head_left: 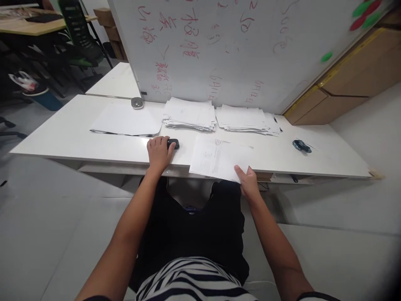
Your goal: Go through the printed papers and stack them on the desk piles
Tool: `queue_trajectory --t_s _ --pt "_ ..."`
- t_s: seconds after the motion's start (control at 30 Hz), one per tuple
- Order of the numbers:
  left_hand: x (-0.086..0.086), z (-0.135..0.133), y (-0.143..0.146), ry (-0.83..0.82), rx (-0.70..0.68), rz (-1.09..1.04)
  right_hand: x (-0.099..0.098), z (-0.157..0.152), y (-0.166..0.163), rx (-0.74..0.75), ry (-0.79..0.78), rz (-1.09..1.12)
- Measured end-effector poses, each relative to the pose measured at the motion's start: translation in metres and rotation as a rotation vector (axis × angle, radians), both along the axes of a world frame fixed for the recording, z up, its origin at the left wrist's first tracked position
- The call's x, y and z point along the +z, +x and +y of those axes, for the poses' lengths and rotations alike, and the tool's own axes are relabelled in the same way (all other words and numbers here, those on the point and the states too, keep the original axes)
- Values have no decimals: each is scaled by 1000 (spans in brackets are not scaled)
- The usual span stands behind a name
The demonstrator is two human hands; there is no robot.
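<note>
My left hand (159,152) rests on the low white table (72,138), fingers curled over a small black stapler-like object (173,144). My right hand (249,182) pinches the near corner of a printed sheet of paper (219,159) that hangs slightly over the table's front edge. Behind the sheet lie two stacks of white papers, the left stack (189,115) and the right stack (246,120). A single large white sheet (125,121) lies to the left.
A whiteboard (238,46) with red writing leans behind the table. A small grey device (137,103) sits at the back left, a dark blue object (301,146) at the right. Wooden cabinets (347,79) stand right; chairs and a desk stand far left.
</note>
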State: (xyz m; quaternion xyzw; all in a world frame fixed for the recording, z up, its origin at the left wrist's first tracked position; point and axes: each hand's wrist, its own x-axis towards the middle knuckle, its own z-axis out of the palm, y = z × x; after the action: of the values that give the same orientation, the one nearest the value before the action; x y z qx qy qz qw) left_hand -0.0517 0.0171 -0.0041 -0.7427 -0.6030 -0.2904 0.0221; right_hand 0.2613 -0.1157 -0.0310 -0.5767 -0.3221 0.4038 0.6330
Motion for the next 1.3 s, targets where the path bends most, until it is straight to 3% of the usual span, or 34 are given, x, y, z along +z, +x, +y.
queue_trajectory --t_s 0.2,0.33,0.67,0.9,1.0,1.1,1.2,1.3 --pt "0 1 0 -17 -12 -44 16 17 -9 -41 -9 -131" --pt "0 3 -4 -46 -33 -63 24 31 -25 21 -20 -146" --pt "-1 1 -10 -85 -91 -89 3 32 -61 129 -75 -22" --pt "2 -3 -10 -112 -106 -95 1 32 -78 219 -95 -39" --pt "11 -2 -13 -178 -114 -91 -1 31 -79 221 -96 -53" --pt "32 8 -16 -352 -127 -49 -4 28 -78 220 -97 -76" --pt "57 31 -13 -581 -120 83 -8 26 -78 240 -101 -92" --pt "65 62 -5 -705 -122 171 -13 26 -79 239 -84 -102"
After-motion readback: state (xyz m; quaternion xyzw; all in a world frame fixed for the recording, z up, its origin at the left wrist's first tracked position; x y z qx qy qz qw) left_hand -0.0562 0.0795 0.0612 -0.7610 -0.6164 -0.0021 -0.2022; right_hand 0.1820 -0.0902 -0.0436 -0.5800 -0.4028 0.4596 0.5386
